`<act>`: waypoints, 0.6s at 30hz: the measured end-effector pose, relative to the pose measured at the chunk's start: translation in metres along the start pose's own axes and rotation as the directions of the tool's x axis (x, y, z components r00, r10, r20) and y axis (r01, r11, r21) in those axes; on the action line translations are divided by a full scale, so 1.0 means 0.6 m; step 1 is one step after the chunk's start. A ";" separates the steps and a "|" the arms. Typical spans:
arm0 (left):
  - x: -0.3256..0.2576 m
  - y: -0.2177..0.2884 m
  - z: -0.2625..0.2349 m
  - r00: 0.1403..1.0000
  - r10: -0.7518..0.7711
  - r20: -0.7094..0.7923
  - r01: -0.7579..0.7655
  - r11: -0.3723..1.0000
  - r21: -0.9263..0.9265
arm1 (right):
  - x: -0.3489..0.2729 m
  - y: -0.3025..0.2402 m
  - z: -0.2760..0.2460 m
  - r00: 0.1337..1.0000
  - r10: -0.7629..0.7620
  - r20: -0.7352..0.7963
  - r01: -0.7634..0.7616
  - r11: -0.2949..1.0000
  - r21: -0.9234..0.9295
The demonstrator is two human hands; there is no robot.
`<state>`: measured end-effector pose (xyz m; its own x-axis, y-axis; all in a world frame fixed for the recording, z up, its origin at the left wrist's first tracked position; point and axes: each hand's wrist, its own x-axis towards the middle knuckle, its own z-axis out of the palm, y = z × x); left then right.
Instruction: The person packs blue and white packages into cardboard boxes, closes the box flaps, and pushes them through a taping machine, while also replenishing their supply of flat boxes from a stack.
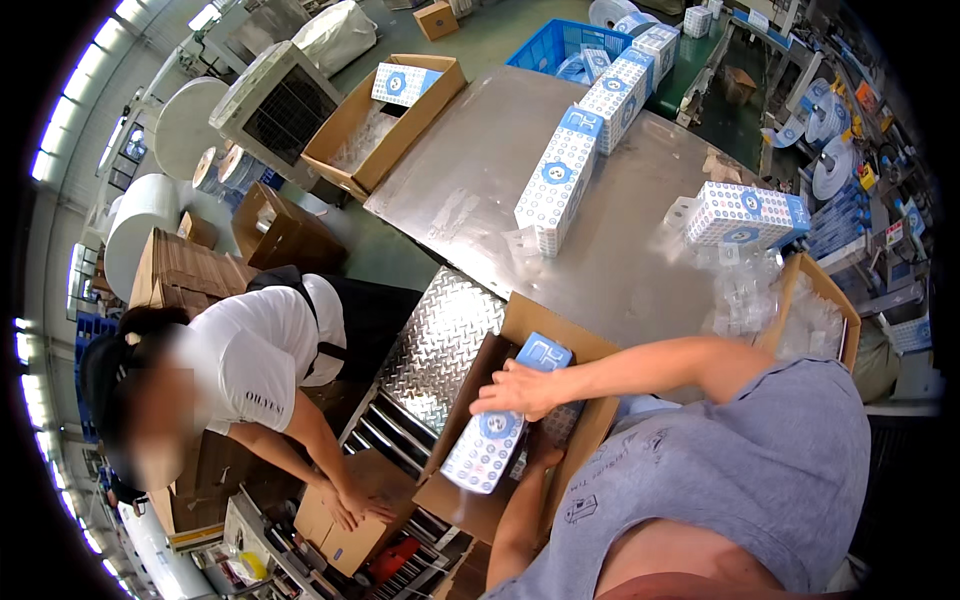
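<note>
Blue-and-white patterned pack (pixel 497 432) sits half inside the open carton (pixel 560 345), right hand (pixel 520 390) grip closed flat over its top end, left hand (pixel 545 458) under it, grip hidden, cannot tell; best kept square to the carton walls, counter (pixel 480 190) beyond.

Long tissue pack (pixel 505 415) is filling the open carton (pixel 530 330); steel table (pixel 480 170) is staying bare around the standing packs (pixel 556 180).

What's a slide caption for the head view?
Right hand lowers a blue-and-white patterned pack into an open carton.
</note>
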<state>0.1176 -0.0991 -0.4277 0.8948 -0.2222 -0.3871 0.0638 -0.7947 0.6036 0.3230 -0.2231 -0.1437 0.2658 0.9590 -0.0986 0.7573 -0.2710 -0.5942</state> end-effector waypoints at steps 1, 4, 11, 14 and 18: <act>-0.005 0.003 0.017 0.996 0.071 -0.061 -0.064 0.993 0.100 | 0.022 0.019 0.045 0.996 0.050 0.075 -0.040 0.992 -0.123; -0.012 0.026 -0.003 0.983 -0.149 0.104 0.159 0.982 -0.100 | 0.068 0.130 0.276 0.993 0.054 0.105 -0.026 0.968 -0.251; 0.035 0.113 -0.191 0.909 -0.238 0.344 0.235 0.971 0.049 | 0.046 0.195 0.285 0.792 0.434 0.429 -0.347 0.899 -0.268; 0.063 0.274 -0.477 0.996 -0.081 0.020 0.084 0.979 -0.185 | -0.005 0.114 0.071 0.822 0.286 0.492 -0.333 0.943 0.007; 0.237 0.452 -0.643 0.852 0.046 -0.522 -0.192 0.954 -0.229 | -0.150 0.097 -0.118 0.912 0.028 0.410 -0.329 0.648 0.687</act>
<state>0.4327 -0.1284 -0.0504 0.9957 0.0690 0.0622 -0.0100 -0.5863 0.8100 0.3853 -0.3311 -0.1129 0.0186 0.9009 -0.4337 -0.0060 -0.4337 -0.9010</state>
